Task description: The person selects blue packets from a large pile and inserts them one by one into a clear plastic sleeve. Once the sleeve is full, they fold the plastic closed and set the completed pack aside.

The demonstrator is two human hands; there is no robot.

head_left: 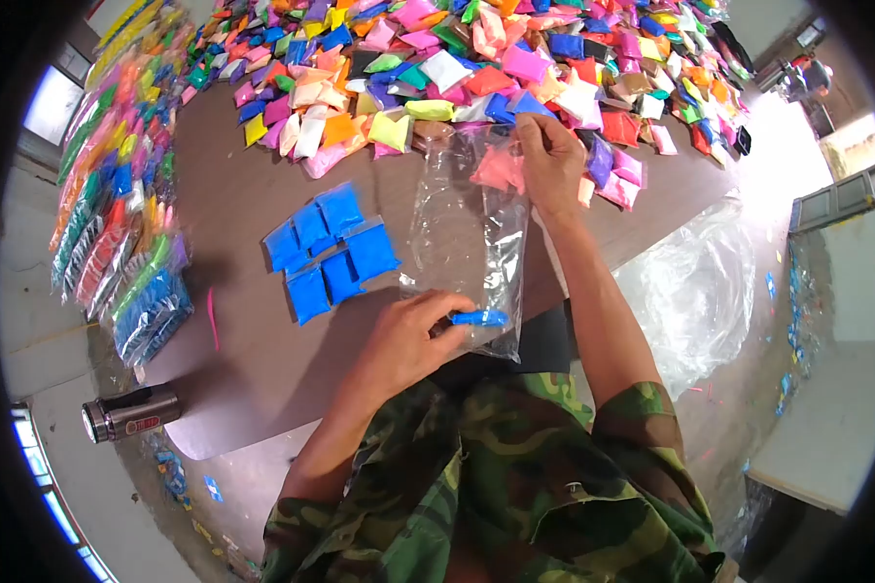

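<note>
A long clear plastic bag lies between my hands, its upper part close to the heap of packets. My right hand pinches the bag's upper right edge, beside a coral packet. Near the bag's lower end, my left hand has thumb and fingers closed on a small blue item, seen edge-on. Left of the bag, several blue packets lie grouped in two rows on the brown table.
A heap of colourful packets covers the table's far side. Filled bags are stacked at the left. A steel flask lies near the left edge, a pink strip nearby. Clear plastic hangs at the right. A person is in the background.
</note>
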